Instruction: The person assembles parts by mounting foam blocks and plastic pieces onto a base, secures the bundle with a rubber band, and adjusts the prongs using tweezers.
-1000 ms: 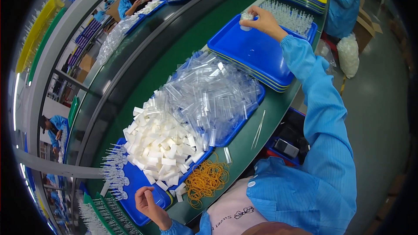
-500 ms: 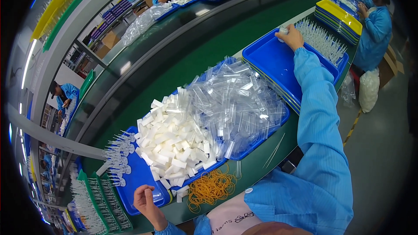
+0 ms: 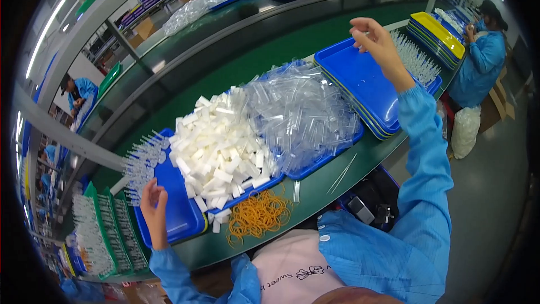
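My right hand (image 3: 382,53) is raised over the far end of a blue tray (image 3: 360,73) on top of a stack. Its fingers and thumb are apart, with nothing visible between them. Behind it stand rows of clear, thin-stemmed plastic pieces (image 3: 413,59) in another blue tray. My left hand (image 3: 154,211) is above the blue tray at the left (image 3: 183,214), just below a cluster of similar clear stemmed pieces (image 3: 143,163). Its fingers are loosely bent, the thumb apart, and I see nothing in them.
Between my hands lie a heap of white foam-like blocks (image 3: 216,149) and a heap of clear plastic sleeves (image 3: 304,115). Orange rubber bands (image 3: 259,214) and tweezers (image 3: 341,173) lie near the front edge. Green racks (image 3: 107,231) stand left; yellow-topped trays (image 3: 439,34) sit far right.
My right hand has let go of a small whitish piece at the tray's far edge and lifted, its fingers spreading. My left hand has moved up and left toward the stemmed pieces. The view has shifted.
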Available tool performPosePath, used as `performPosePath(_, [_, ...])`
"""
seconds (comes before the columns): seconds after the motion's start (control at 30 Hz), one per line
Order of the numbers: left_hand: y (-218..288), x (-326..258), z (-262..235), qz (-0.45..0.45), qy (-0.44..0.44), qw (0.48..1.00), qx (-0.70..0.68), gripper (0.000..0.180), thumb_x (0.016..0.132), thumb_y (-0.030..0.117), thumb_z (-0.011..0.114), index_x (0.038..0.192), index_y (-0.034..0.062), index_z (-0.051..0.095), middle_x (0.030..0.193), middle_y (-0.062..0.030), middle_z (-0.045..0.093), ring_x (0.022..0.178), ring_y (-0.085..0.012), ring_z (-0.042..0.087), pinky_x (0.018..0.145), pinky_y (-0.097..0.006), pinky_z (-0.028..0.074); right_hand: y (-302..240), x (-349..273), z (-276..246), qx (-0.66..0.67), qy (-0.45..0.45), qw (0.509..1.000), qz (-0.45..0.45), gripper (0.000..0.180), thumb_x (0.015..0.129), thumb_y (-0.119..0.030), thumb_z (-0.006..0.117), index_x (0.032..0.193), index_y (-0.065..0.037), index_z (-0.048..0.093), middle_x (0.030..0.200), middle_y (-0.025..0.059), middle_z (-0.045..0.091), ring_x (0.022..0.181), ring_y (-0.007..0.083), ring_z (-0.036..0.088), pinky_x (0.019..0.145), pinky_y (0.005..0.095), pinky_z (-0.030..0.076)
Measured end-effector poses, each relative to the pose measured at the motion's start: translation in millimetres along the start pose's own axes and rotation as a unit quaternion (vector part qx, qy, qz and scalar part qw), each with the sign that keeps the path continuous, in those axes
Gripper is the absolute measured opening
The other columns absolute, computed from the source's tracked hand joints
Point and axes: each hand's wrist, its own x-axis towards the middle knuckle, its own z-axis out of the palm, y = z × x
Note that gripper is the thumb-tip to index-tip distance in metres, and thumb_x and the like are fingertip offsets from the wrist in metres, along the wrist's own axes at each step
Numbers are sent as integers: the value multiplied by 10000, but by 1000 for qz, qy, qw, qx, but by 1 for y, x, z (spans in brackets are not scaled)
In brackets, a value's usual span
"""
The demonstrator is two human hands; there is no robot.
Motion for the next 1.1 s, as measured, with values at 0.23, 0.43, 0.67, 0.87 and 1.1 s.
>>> performPosePath(0.23, [-55,36,-31,102,5,912,397,478,777,99,677,1223,64,507,943,-124,598,846,-242,589,757,-338,470,-162,-134,77,440,-312,842,-13,494,933,-432,503,1132,21,495,874,127,603,722,137,586,652,263,471])
performPosePath(0.43, [-80,55,-35,168,17,884,436,378,771,70,665,1120,66,521,986,-140,543,845,-297,562,734,-387,457,-203,-145,113,539,-623,566,-26,378,925,-364,549,967,12,559,825,108,610,637,209,559,562,321,440])
performPosePath(0.67, [-59,53,-40,133,27,897,420,353,769,47,659,1092,90,521,949,-121,577,829,-305,593,688,-386,477,-239,-180,141,554,-574,600,-59,283,926,-293,564,878,-21,627,739,66,591,511,167,547,409,282,375])
performPosePath(0.87, [-46,14,-49,159,5,925,346,223,742,48,688,938,69,585,830,-91,556,726,-262,594,617,-343,465,-234,-200,154,418,-651,578,-260,277,923,-250,550,708,-79,513,633,32,441,503,166,479,438,292,356])
performPosePath(1.1, [-16,-27,-45,185,4,954,237,188,743,-1,692,902,31,598,845,-95,570,726,-228,597,636,-292,481,-215,-172,168,85,-733,579,-347,258,893,-278,581,1013,-55,630,865,43,599,667,146,574,596,310,468])
